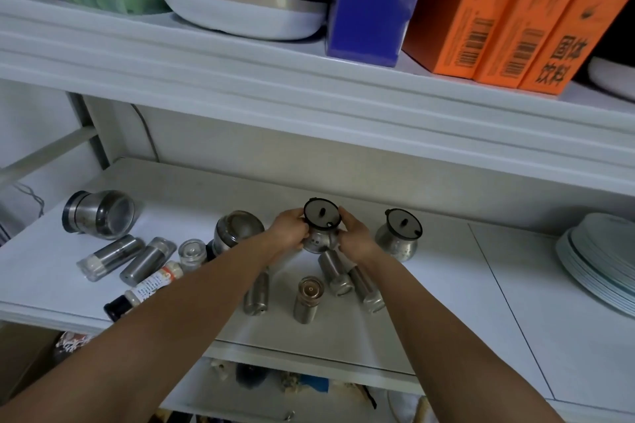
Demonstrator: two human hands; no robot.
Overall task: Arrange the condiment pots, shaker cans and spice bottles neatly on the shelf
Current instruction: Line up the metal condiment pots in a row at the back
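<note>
I have both hands on one steel condiment pot [321,233] at the middle of the white shelf [446,285]; my left hand [288,228] wraps its left flank and my right hand [354,233] presses the right, so the two are clamped on it from either side; the pot is upright, bulbous and brushed, with a round dark translucent lid [321,215] bearing a small knob. Just to its right stands a second pot [398,239] of the same squat shape, apart from my fingers. To the left a third pot [237,230] lies tipped on its side, partly behind my left forearm, and a fourth [99,215] lies on its side near the shelf's left end, its black rim facing left. In front, slim steel shaker cans are scattered: two [110,257] lie flat at the left with clear caps, one [307,299] stands upright with a coppery top, others lie slanted under my wrists. A plastic spice bottle [151,285] with a printed label and black cap lies flat near the front edge. Smooth pale plates [598,261] are stacked at the far right.
</note>
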